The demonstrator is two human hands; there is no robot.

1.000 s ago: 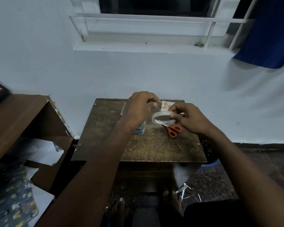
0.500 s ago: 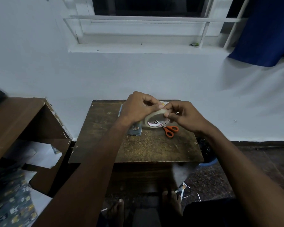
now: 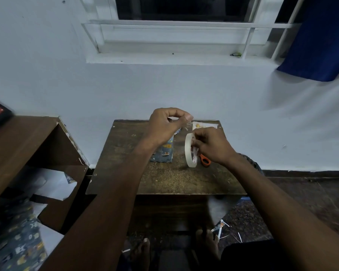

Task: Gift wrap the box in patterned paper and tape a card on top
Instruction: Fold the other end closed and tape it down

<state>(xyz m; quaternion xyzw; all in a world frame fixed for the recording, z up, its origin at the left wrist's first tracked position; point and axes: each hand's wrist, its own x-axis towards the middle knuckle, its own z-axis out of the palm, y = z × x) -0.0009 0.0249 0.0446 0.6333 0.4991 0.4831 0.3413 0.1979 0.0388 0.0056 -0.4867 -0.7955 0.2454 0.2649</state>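
A box wrapped in blue patterned paper (image 3: 163, 153) stands on the small wooden table (image 3: 164, 180), partly hidden behind my left wrist. My right hand (image 3: 211, 147) grips a roll of clear tape (image 3: 190, 150), held on edge above the table. Just above the box, my left hand (image 3: 166, 125) pinches the free end of the tape between thumb and forefinger. A strip of tape stretches between the two hands. A small white card with orange marks (image 3: 203, 126) lies at the table's far right edge.
Orange-handled scissors (image 3: 205, 160) lie on the table under my right hand. A brown shelf unit (image 3: 27, 145) stands to the left, with white paper and patterned wrapping paper (image 3: 14, 245) below it. Paper scraps lie on the floor near my feet. A white wall rises right behind the table.
The hands have pulled apart. The left hand has risen with the tape end and the right hand has turned the roll on edge and lowered it, drawing out a strip.
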